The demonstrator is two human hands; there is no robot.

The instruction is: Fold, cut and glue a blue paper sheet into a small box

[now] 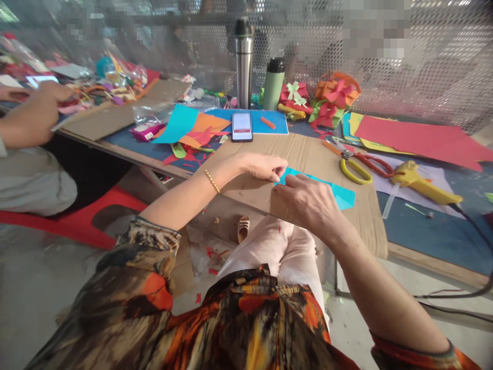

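A teal paper piece [341, 194] lies on a brown cardboard sheet [308, 154] at the table's near edge. My left hand [262, 167] rests on the cardboard with its fingers curled together, pinching the paper's left corner. My right hand [308, 203] lies over the paper's near edge, fingers bent and pressing it down. A gold bracelet sits on my left wrist.
Yellow-handled scissors [356, 169] and a yellow glue gun [419, 185] with a black cord lie to the right. A phone [242, 126], two flasks [244, 61], paper flowers [327, 100] and coloured sheets sit behind. Another person's hands [34, 110] work at far left.
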